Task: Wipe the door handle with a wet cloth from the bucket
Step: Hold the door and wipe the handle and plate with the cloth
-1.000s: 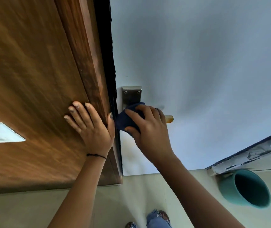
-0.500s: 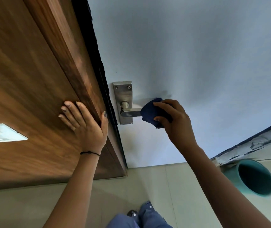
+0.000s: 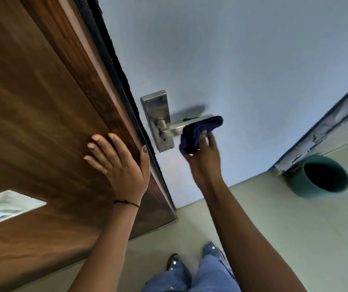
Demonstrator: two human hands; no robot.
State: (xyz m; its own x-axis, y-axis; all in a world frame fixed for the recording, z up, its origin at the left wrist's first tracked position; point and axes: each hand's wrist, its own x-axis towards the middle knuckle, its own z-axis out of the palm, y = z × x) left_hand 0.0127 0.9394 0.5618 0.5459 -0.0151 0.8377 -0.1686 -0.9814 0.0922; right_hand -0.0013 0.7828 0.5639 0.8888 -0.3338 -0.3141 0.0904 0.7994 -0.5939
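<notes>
Nearest, the left hand (image 3: 119, 165) lies flat with fingers spread on the brown wooden door frame (image 3: 42, 114). Beyond it, the right hand (image 3: 203, 152) has its grip clamped on a folded dark blue cloth (image 3: 198, 131), wrapped over the outer end of the brushed steel lever door handle (image 3: 174, 130) on the pale blue door (image 3: 242, 60). Farther right, a teal round bucket (image 3: 295, 184) stands on the floor.

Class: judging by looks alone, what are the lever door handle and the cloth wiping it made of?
Silver lever door handle: likely brushed steel, with a dull grey sheen and screwed backplate. Dark blue folded cloth: soft woven or microfibre fabric, draping in ridged folds.
</notes>
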